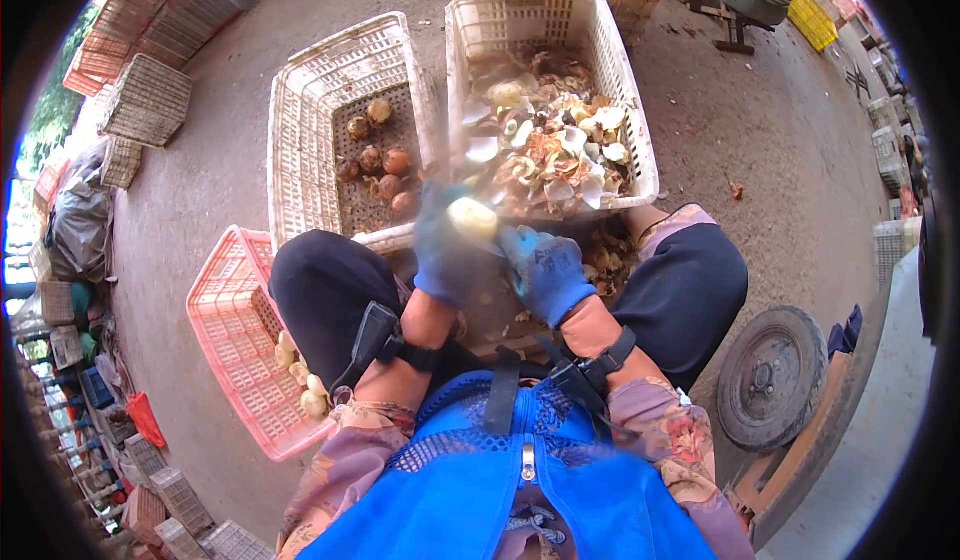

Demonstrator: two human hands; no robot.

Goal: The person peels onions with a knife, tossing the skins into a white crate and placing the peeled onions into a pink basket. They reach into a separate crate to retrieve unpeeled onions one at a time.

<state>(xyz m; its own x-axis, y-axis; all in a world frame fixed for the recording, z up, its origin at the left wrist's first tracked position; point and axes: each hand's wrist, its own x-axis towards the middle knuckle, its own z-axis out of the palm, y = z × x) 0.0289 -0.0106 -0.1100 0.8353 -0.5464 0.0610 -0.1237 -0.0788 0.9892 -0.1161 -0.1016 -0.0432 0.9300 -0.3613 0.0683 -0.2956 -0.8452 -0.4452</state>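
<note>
- Left hand (pixel 443 240) gripped pale onion (pixel 473 218), likely steadying it.
- Right hand (pixel 545 265) curled beside; couldn't tell what it pinched.
- Crate (pixel 625 75) sat ahead, probably catching peelings (pixel 545 160).

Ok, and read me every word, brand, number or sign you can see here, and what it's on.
Nothing is legible.
Right glove: a dark printed mark on its back, too small and blurred to read.
Spoked wheel: no lettering can be made out.
Blue vest: no text visible.
</note>
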